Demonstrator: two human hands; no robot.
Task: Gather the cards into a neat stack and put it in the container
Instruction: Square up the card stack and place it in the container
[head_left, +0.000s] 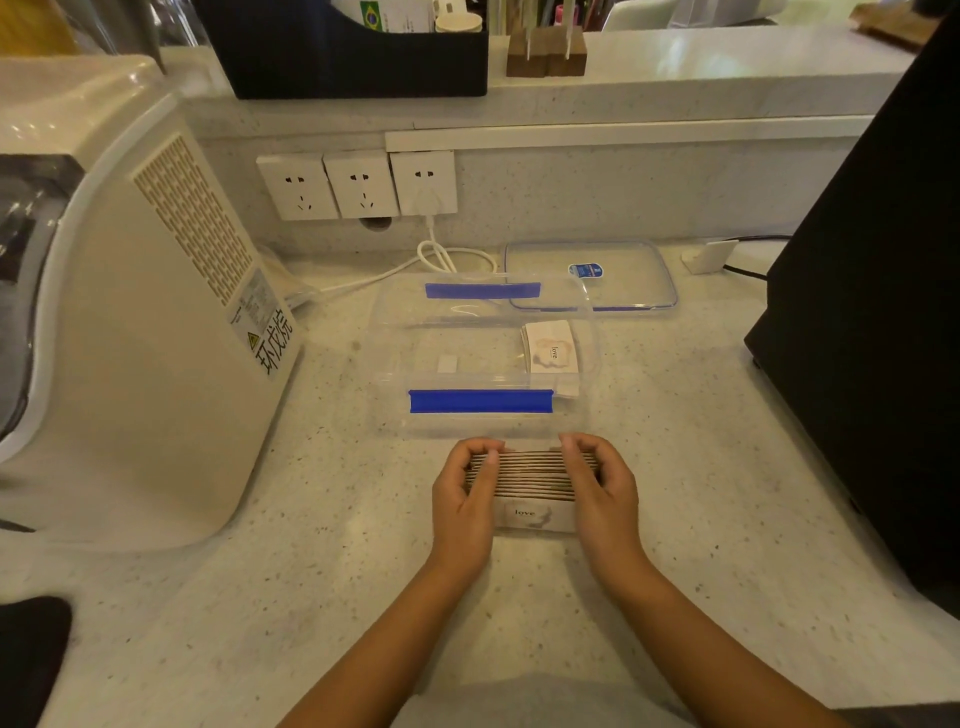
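Cards (530, 475) stand on edge as a stack on the speckled counter (322, 597), squeezed between both hands: the left hand (462, 506) clamps the stack's left end with fingers curled over its top, and the right hand (605, 496) clamps the right end the same way. The front card reads "love". Just beyond the stack sits the clear container (483, 358) with blue latches, open; a few cards (551, 351) already lie in its right end. Its near wall stands between the stack and the inside. The lid (592, 275) lies flat behind it, to the right. A white appliance (140, 332) stands well to the left, a black box (878, 312) to the right, and wall sockets (358, 184) with a white cable (441, 257) behind.
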